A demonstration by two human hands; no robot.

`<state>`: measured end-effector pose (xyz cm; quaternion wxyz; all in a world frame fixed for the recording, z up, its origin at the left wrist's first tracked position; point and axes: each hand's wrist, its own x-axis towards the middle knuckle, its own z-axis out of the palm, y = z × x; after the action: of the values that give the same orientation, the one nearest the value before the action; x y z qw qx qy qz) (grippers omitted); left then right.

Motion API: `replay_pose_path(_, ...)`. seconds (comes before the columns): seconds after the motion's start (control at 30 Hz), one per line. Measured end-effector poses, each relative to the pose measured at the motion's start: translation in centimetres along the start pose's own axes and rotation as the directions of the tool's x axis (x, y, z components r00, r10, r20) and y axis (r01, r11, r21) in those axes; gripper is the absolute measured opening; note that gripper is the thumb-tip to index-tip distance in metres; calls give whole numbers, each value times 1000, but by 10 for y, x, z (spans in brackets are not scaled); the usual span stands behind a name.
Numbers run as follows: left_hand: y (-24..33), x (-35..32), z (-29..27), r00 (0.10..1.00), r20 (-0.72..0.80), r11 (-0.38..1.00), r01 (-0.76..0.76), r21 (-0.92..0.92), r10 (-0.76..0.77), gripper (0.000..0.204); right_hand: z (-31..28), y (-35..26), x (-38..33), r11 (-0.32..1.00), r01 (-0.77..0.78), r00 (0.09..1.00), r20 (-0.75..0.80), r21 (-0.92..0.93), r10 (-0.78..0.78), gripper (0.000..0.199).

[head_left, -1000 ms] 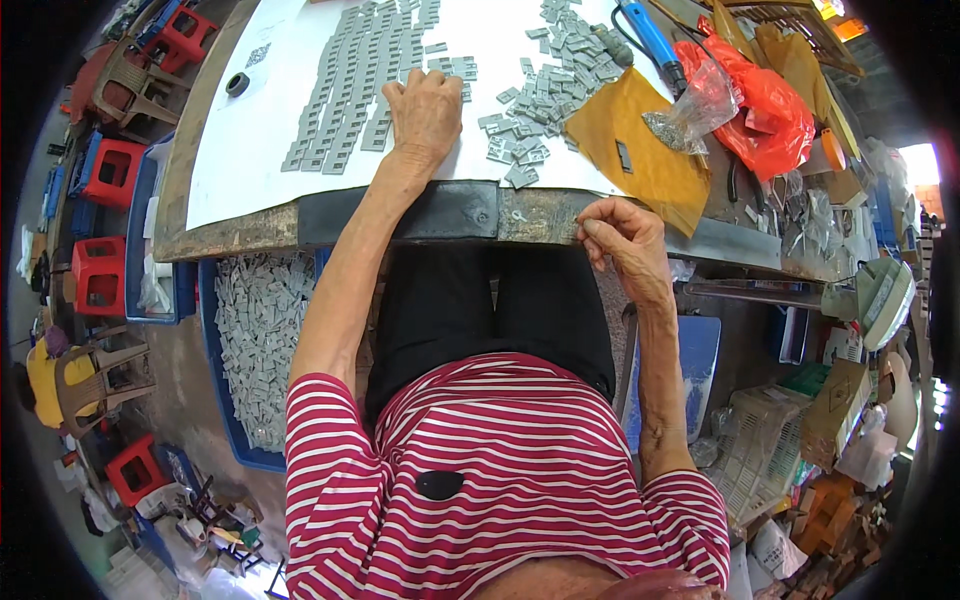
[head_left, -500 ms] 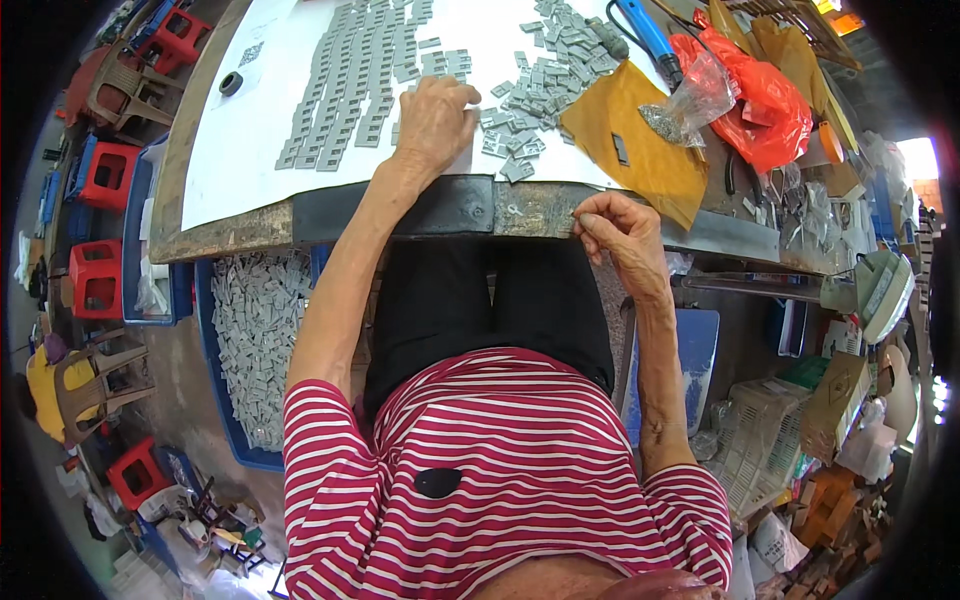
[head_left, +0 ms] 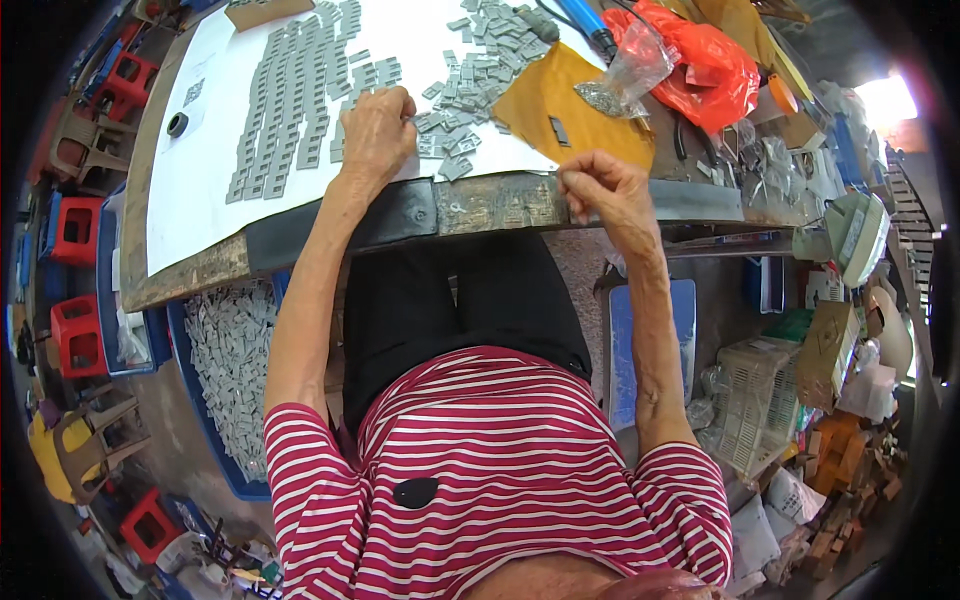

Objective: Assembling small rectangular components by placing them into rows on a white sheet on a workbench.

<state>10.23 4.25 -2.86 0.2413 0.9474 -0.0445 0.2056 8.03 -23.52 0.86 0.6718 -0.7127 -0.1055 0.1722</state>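
My left hand (head_left: 378,135) rests palm down on the white sheet (head_left: 185,215), fingers curled and their tips hidden beneath it. It lies between neat rows of small flat grey pieces (head_left: 285,110) on the left and a loose heap of the same pieces (head_left: 490,75) on the right. Just above the table's front edge, my right hand (head_left: 612,192) has thumb and forefinger pinched together; anything between them is too small to make out. Beyond it lies a yellow-brown sheet (head_left: 530,95) with one dark grey strip (head_left: 559,131) on it.
A red plastic bag (head_left: 715,75), a clear bag of small bits (head_left: 625,85) and a blue-handled tool (head_left: 592,28) occupy the table's right side. A black ring (head_left: 177,125) sits far left. Below the table stands a blue crate (head_left: 215,470) full of grey pieces.
The whole view has shifted, so the table sits further left and a cardboard box shows at its far edge. My right hand has moved up toward the yellow-brown sheet; my left stays among the pieces.
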Motion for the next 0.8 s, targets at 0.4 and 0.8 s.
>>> replay_pose_path(0.4,16,-10,-10,979,-154,914,63,-400,-134,6,-29,19,84,376,418,827,176,-827,-534,12)
replay_pose_path(0.8,48,-53,-41,916,205,410,344,-845,-346,25,-30,22,91,47,473,802,408,-880,-437,5)
